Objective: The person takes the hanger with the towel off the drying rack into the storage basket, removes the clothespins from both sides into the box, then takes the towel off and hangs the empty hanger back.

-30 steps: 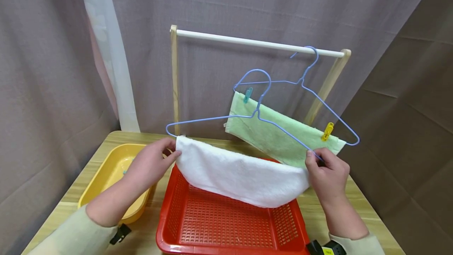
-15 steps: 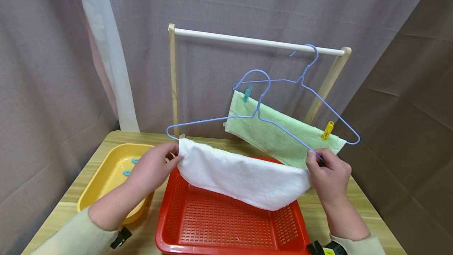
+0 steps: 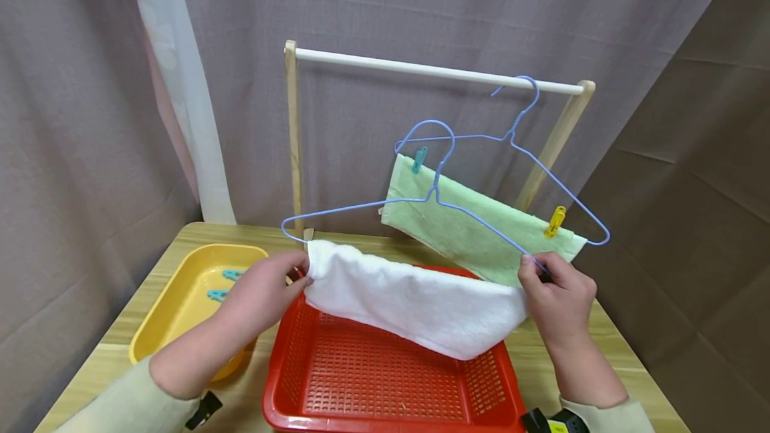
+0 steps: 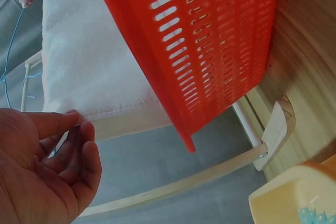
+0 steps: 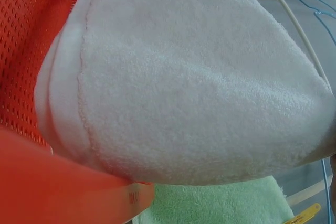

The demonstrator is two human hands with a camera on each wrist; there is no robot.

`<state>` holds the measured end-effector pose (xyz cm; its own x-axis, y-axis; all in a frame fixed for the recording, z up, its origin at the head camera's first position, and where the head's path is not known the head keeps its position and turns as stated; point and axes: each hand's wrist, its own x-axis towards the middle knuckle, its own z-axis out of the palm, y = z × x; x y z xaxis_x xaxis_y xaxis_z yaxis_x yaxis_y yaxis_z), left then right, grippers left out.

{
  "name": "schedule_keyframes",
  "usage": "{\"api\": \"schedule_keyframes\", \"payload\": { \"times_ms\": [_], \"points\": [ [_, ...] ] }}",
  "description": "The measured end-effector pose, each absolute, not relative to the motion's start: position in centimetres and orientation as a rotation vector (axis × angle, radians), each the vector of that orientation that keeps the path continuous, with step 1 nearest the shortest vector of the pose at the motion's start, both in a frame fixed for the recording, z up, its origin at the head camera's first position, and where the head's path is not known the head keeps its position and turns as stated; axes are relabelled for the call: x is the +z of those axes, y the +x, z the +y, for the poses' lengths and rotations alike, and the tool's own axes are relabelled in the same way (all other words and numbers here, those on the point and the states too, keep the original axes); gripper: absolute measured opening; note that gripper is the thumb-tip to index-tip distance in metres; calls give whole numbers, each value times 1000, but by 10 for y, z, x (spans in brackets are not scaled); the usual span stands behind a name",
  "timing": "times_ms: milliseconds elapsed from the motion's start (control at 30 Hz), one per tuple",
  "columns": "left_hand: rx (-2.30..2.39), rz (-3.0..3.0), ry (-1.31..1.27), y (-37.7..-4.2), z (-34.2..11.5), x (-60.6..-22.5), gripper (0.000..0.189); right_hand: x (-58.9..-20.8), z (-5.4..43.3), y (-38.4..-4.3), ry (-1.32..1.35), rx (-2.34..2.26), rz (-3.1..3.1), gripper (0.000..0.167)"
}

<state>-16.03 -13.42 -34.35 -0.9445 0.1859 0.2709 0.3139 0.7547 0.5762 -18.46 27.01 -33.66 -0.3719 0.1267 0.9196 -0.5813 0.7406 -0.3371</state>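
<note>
A white towel hangs folded over the bottom bar of a blue wire hanger, above the red basket. My left hand pinches the towel's left edge between thumb and fingers; the left wrist view shows this hand at the towel's corner. With curled fingers, my right hand grips the right end of the hanger, beside the towel's right edge. In the right wrist view the towel fills most of the picture and that hand is almost wholly out of frame.
Behind, a second blue hanger on the rack's white rod carries a green towel with a teal clothespin and a yellow clothespin. The red basket stands below. At left, a yellow tray holds teal clothespins.
My left hand has moved slightly down and right with the towel's left edge, which now sits lower and bunches a little along the top. The right hand has barely moved.
</note>
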Motion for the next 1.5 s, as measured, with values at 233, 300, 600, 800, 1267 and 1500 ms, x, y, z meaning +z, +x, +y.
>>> {"api": "schedule_keyframes", "payload": {
  "times_ms": [233,300,600,800,1267,1500],
  "points": [
    [-937,-2747,-460,-157,-133,-344,20,-335,269,-184,353,763,-1806,16],
    [-940,-2762,-459,-156,-132,-343,20,-335,269,-184,354,765,-1806,15],
    [-926,-2781,-482,-153,-130,-345,21,-334,269,-183,353,779,-1812,13],
    [-925,-2792,-469,-151,-128,-346,23,-333,269,-184,339,779,-1813,13],
    [-925,-2820,-494,-146,-125,-346,27,-332,268,-182,326,753,-1820,15],
    [-897,-2791,-559,-145,-126,-349,30,-329,267,-180,309,745,-1818,15]
  ]
}}
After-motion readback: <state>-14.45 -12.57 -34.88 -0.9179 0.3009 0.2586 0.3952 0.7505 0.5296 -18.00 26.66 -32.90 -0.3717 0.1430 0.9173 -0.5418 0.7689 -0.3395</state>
